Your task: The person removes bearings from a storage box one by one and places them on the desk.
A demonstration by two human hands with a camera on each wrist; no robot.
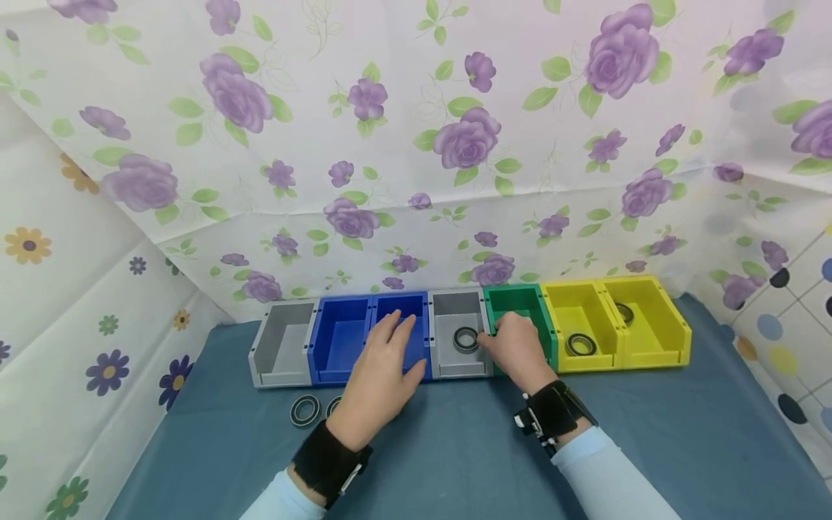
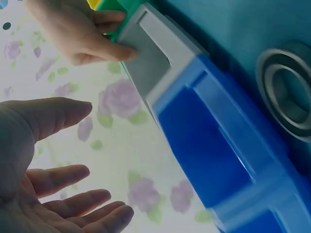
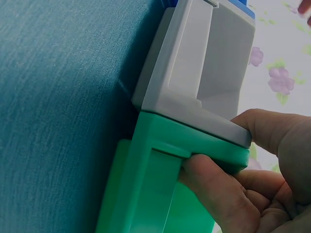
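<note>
The right hand (image 1: 520,347) grasps the adjoining side walls (image 3: 209,145) of the middle grey bin (image 1: 462,369) and the green bin (image 1: 520,297): the thumb bears on the grey side, and a bent finger sits inside the green bin. The left hand (image 1: 380,375) is released; its fingers are spread, the thumb stands apart, and it is positioned over the right blue bin (image 1: 399,303) in the head view.

Seven bins stand side by side in a row on the blue cloth (image 1: 448,448). From left to right, the row comprises the left grey bin (image 1: 286,339), the left blue bin (image 1: 341,336), the right blue bin, the middle grey bin, the green bin, the left yellow bin (image 1: 572,303) and the right yellow bin (image 1: 650,325).

One bearing ring (image 1: 465,349) is located in the middle grey bin, near the right hand. A second ring (image 1: 581,352) is in the left yellow bin; a third ring (image 1: 626,312) is in the right yellow bin, partly hidden by the divider. On the cloth in front of the bins lies a fourth ring (image 1: 305,422); beside it, a fifth ring (image 1: 333,406) is partly covered by the left hand.

A black strap encircles each wrist. A floral sheet (image 1: 403,144) forms the backdrop.
</note>
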